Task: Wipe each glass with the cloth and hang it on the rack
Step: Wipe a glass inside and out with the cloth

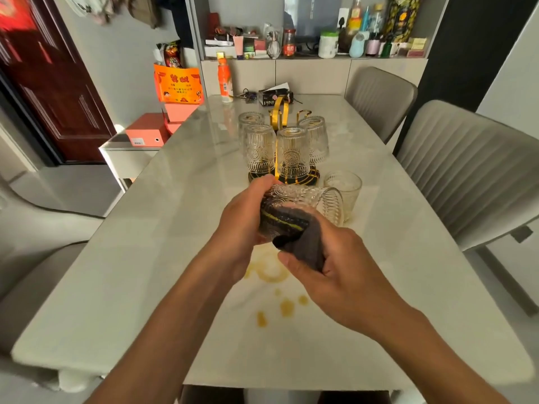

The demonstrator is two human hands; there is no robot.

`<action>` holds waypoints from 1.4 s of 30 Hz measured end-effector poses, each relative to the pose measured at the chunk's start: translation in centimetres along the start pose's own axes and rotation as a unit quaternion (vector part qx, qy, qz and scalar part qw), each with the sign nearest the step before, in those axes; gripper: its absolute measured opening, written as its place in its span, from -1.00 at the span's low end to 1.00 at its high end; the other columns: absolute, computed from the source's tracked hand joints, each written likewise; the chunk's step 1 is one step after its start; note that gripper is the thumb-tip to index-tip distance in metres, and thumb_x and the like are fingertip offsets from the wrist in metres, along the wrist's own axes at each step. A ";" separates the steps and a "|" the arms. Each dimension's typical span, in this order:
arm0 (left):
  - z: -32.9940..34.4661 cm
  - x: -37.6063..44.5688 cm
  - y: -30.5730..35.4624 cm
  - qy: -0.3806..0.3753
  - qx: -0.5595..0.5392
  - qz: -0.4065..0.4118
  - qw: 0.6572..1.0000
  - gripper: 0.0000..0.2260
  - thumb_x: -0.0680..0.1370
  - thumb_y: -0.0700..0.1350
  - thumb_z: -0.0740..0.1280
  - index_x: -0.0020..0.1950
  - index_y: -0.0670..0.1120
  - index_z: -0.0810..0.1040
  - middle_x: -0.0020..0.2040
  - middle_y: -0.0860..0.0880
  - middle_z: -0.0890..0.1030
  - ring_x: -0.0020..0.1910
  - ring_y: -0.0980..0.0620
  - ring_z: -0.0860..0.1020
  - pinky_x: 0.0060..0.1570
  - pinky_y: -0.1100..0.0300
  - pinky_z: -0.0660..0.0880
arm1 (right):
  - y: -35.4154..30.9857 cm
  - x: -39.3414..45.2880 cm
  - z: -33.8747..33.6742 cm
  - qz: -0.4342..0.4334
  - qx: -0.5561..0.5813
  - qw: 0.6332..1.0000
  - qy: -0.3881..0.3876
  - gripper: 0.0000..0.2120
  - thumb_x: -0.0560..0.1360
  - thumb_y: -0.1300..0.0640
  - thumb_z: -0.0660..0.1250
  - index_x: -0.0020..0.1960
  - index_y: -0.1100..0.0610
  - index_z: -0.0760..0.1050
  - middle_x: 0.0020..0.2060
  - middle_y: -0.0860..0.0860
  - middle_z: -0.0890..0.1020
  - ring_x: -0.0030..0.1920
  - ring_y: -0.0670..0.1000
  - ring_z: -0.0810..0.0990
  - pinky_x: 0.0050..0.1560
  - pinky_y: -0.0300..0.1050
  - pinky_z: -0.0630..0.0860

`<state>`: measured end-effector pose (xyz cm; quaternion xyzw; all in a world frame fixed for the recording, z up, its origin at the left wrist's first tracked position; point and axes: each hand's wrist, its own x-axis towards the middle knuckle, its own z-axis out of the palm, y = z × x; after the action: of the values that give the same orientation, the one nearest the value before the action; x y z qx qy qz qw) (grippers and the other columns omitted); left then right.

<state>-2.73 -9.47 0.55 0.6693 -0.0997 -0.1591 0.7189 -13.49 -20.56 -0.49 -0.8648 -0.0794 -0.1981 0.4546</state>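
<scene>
Wiping is the step in hand here. The left hand (242,223) curls round a ribbed glass (309,207), holding it on its side above the counter (145,258), mouth end toward the person. The right hand (344,275) pinches a dark cloth (294,231) with a yellow stripe, and part of that cloth shows through the glass wall, so it looks stuffed inside the mouth. Both hands are close together, each clamped on its own thing, meeting at the glass.

Beyond them stands the gold rack (281,112) on its dark round base, with four glasses (293,154) already hung upside down on its prongs. One more glass (344,189) stands upright on the counter just right of the rack, close behind the held one; my guess is it waits its turn. Amber drips and a ring mark (274,272) stain the counter below the hands.

Next move, as I judge it: twist the cloth round inside, pull it free, then flip the glass mouth-down and thread it over a free prong. That calls for a steady left-hand grip and a careful approach, since the hung glasses crowd the rack and a knock could set them clinking.
</scene>
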 end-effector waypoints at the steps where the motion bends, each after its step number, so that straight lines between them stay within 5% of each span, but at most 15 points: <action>1: 0.0 0.0 -0.2 -0.007 -0.008 -0.017 1.000 -0.76 0.62 0.06 0.27 -0.15 0.02 0.65 -0.18 0.00 0.66 -0.10 -0.03 0.59 -0.09 0.12 0.49 | 0.3 -0.1 0.2 -0.007 -0.020 1.000 0.007 -0.65 0.48 0.06 0.39 0.25 -0.09 0.47 -0.06 -0.11 0.70 -0.05 -0.05 0.66 -0.02 0.01 0.61; 6: 0.8 -1.6 -3.8 0.056 -0.078 0.275 0.957 -0.81 0.60 -0.05 0.18 0.06 -0.05 0.56 -0.12 0.20 0.62 -0.10 0.21 0.57 -0.12 0.32 0.49 | -0.1 -0.2 1.0 0.132 0.356 0.924 0.050 -0.69 0.41 0.14 0.42 0.11 0.23 0.53 -0.44 0.06 0.50 -0.53 -0.09 0.40 -0.56 -0.18 0.38; 8: 0.3 -1.4 -3.5 0.065 -0.064 0.207 0.974 -0.80 0.58 -0.01 0.20 -0.06 0.04 0.61 -0.16 0.17 0.63 -0.10 0.15 0.57 -0.11 0.27 0.49 | 0.2 -0.5 0.8 0.091 0.232 0.968 -0.008 -0.72 0.43 0.13 0.41 0.13 0.01 0.54 -0.37 -0.11 0.59 -0.43 -0.14 0.50 -0.45 -0.16 0.48; 10: -0.2 -0.8 -2.2 0.029 -0.020 0.024 0.999 -0.74 0.60 0.09 0.25 -0.17 0.04 0.65 -0.17 0.03 0.66 -0.08 0.01 0.60 -0.08 0.13 0.52 | 0.9 -0.4 0.1 0.034 0.057 0.997 -0.045 -0.67 0.45 0.08 0.41 0.19 -0.14 0.50 -0.14 -0.15 0.68 -0.19 -0.11 0.62 -0.18 -0.10 0.59; 12: -0.4 -0.8 -1.8 0.003 0.036 -0.007 0.999 -0.69 0.60 0.15 0.25 -0.10 -0.03 0.64 -0.12 -0.04 0.68 -0.06 -0.02 0.63 -0.02 0.08 0.54 | 1.3 -0.4 0.0 0.026 0.054 0.998 -0.023 -0.67 0.47 0.10 0.44 0.22 -0.07 0.52 -0.08 -0.13 0.70 -0.09 -0.07 0.67 -0.06 -0.05 0.62; 15: 0.1 -1.6 -3.2 0.028 0.026 0.295 0.955 -0.77 0.59 0.06 0.24 0.06 -0.06 0.56 -0.06 0.07 0.60 -0.06 0.13 0.57 -0.01 0.20 0.50 | 0.5 -0.4 0.2 0.114 0.344 0.932 0.037 -0.76 0.44 0.19 0.46 0.08 0.21 0.56 -0.42 -0.07 0.57 -0.49 -0.12 0.48 -0.52 -0.22 0.44; 17: -0.2 -1.7 -4.0 0.029 0.028 0.377 0.925 -0.85 0.60 -0.02 0.21 0.05 -0.01 0.54 -0.07 0.10 0.57 -0.09 0.11 0.54 -0.09 0.22 0.49 | 0.4 -0.6 0.5 0.154 0.418 0.895 0.032 -0.72 0.41 0.16 0.43 0.06 0.28 0.53 -0.48 0.02 0.46 -0.57 -0.06 0.35 -0.59 -0.25 0.31; 23: -0.5 -0.2 -1.7 0.005 0.013 -0.057 0.998 -0.77 0.60 0.06 0.29 -0.18 0.01 0.64 -0.22 0.01 0.64 -0.25 0.05 0.59 -0.21 0.16 0.46 | 1.1 -0.4 0.9 0.059 0.079 0.995 -0.014 -0.69 0.47 0.12 0.45 0.19 -0.06 0.56 -0.08 -0.11 0.71 -0.07 -0.04 0.68 -0.06 -0.01 0.64; 26: 0.0 -1.4 -4.1 0.073 -0.023 0.223 0.972 -0.84 0.61 0.01 0.25 -0.01 -0.01 0.59 -0.09 0.12 0.63 -0.09 0.13 0.58 -0.07 0.21 0.49 | 0.3 -0.3 1.3 0.137 0.315 0.938 0.046 -0.81 0.48 0.23 0.48 0.04 0.03 0.60 -0.40 -0.08 0.59 -0.48 -0.15 0.50 -0.53 -0.23 0.42; 29: -0.8 -2.1 -5.9 0.085 0.009 0.393 0.916 -0.81 0.61 -0.02 0.18 0.13 -0.01 0.51 0.00 0.19 0.58 -0.01 0.13 0.56 -0.05 0.20 0.52 | -0.4 -0.5 1.1 0.144 0.361 0.921 0.010 -0.82 0.41 0.17 0.48 -0.01 0.02 0.60 -0.48 -0.05 0.51 -0.55 -0.11 0.39 -0.57 -0.23 0.32; 31: -1.1 -1.7 -4.8 0.072 0.024 0.310 0.948 -0.79 0.59 0.02 0.17 0.03 -0.04 0.54 -0.09 0.17 0.58 -0.08 0.11 0.54 -0.10 0.16 0.49 | -0.3 -0.4 0.9 0.118 0.273 0.955 -0.018 -0.77 0.45 0.20 0.48 0.07 0.00 0.58 -0.44 -0.17 0.58 -0.48 -0.16 0.50 -0.48 -0.25 0.43; 33: -0.9 -1.1 -2.5 0.038 0.028 0.090 0.995 -0.74 0.59 0.07 0.22 -0.07 -0.08 0.57 -0.16 0.03 0.61 -0.12 0.02 0.55 -0.13 0.13 0.46 | 0.3 -0.3 0.5 0.072 0.173 0.982 -0.014 -0.70 0.48 0.20 0.48 0.16 -0.04 0.56 -0.24 -0.20 0.68 -0.26 -0.17 0.64 -0.26 -0.26 0.56; 35: -0.7 -1.1 -1.5 0.015 -0.007 -0.020 1.000 -0.74 0.56 0.13 0.27 -0.09 -0.04 0.59 -0.15 -0.07 0.62 -0.13 -0.04 0.56 -0.12 0.10 0.46 | 0.3 -0.3 0.6 0.020 0.062 0.998 -0.010 -0.69 0.47 0.02 0.44 0.19 -0.12 0.53 -0.08 -0.10 0.71 -0.09 -0.04 0.68 -0.06 0.02 0.63; 39: -0.3 -2.0 -3.7 0.055 -0.068 0.293 0.952 -0.85 0.52 0.07 0.30 -0.03 0.03 0.57 -0.08 0.04 0.60 -0.08 0.05 0.55 -0.06 0.08 0.48 | -0.2 -0.6 1.1 0.059 0.261 0.962 0.050 -0.80 0.48 0.12 0.47 0.09 0.05 0.58 -0.37 -0.16 0.64 -0.43 -0.17 0.57 -0.42 -0.31 0.49; 42: -0.4 -1.8 -4.4 0.063 -0.024 0.323 0.944 -0.87 0.57 0.01 0.27 -0.05 0.00 0.56 -0.14 0.10 0.59 -0.14 0.10 0.55 -0.14 0.18 0.50 | -0.2 -0.6 1.1 0.098 0.266 0.958 0.044 -0.85 0.47 0.16 0.47 0.01 0.04 0.58 -0.47 -0.11 0.56 -0.52 -0.15 0.47 -0.52 -0.23 0.43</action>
<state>-4.64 -8.71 -3.77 0.5923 -0.2609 0.1218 0.7525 -13.78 -19.49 -1.15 -0.7066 -0.0239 -0.1618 0.6885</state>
